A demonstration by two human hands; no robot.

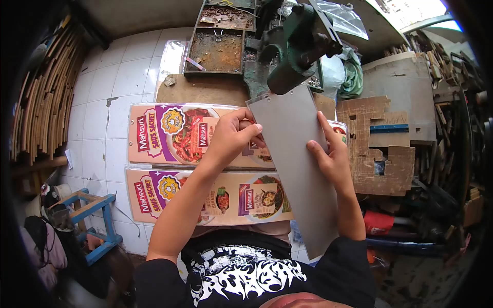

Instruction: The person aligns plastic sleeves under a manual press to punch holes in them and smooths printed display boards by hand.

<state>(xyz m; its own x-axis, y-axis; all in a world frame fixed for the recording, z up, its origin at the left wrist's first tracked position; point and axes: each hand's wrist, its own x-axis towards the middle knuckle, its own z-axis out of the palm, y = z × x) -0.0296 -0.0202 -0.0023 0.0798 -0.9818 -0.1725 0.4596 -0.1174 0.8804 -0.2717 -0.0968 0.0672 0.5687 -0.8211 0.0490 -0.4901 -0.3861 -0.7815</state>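
A long grey panel slants across the front of me, its plain face up and its far end just under the head of a green press. Small holes or eyelets show near that far end. My right hand grips the panel's right edge, thumb on the face and fingers beneath. At the left edge my left hand is closed in a pinch, its fingertips partly hidden. Below lie two piles of printed "Mahsuri Saus Sachet" signs, an upper pile and a lower pile, partly covered by the panel and my arms.
A dirty metal tray with small loose bits sits left of the press. Cut brown boards and a blue strip are at right. A blue stool frame stands lower left; wooden strips line the left wall.
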